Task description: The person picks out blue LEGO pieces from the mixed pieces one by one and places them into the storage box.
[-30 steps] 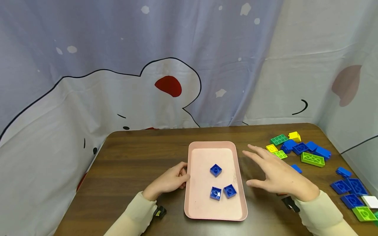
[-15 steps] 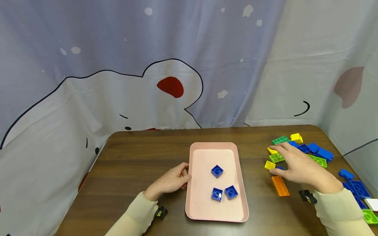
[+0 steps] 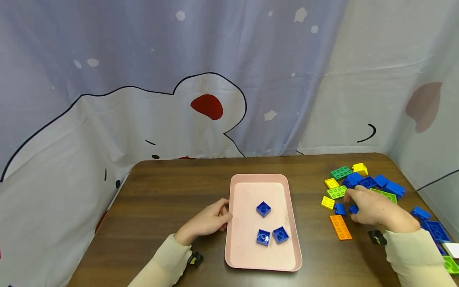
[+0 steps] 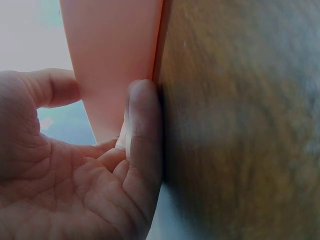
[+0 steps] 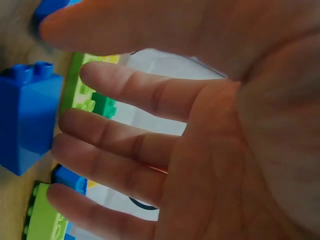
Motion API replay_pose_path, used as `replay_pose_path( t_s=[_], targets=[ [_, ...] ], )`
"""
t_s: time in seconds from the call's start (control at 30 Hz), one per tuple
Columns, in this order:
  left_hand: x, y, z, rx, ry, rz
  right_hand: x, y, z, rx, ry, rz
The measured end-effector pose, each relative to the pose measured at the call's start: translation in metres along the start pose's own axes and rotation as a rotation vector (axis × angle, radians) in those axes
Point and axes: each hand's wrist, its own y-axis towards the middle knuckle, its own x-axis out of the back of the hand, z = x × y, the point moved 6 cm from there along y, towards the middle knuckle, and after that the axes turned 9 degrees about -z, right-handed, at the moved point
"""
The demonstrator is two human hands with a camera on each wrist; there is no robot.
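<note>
My left hand (image 3: 206,221) steadies the left side of a pink tray (image 3: 235,239). Seen from the left wrist, the thumb meets the tray's upper edge and the fingers (image 4: 144,117) lie along its lower side wall. Three small blue toy bricks, one of them a square brick (image 3: 263,209), sit inside the tray. At the right, my right hand (image 3: 375,209) reaches down among loose bricks, thumb and fingers spread. A blue brick (image 5: 32,115) is right at its fingertips in the right wrist view; the head view shows a blue brick (image 3: 353,209) beside the thumb.
Left of the right hand lie an orange brick (image 3: 340,227), a yellow brick (image 3: 328,202) and a lime brick (image 3: 337,192). Behind are a green brick (image 3: 341,172) and several blue ones. More bricks and a white piece (image 3: 452,249) are at the right edge. A curtain (image 3: 272,79) hangs behind the table.
My right hand has moved right from beside the tray to the loose bricks and come down among them, uncovering the orange and small yellow bricks. The left hand stays at the tray.
</note>
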Motion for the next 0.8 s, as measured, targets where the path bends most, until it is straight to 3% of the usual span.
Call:
replay_pose_path(
  t_s=[0.33,0.63,0.8],
  targets=[
    [-0.001,0.000,0.000,0.002,-0.013,0.003,-0.004,0.003,-0.016,-0.067,-0.043,0.034],
    [-0.003,0.000,0.000,0.005,0.001,0.002,-0.011,0.006,-0.025,-0.074,-0.064,0.080],
    [-0.001,0.001,0.001,-0.001,-0.009,0.001,-0.002,0.004,-0.022,-0.087,-0.033,0.030]
  ],
)
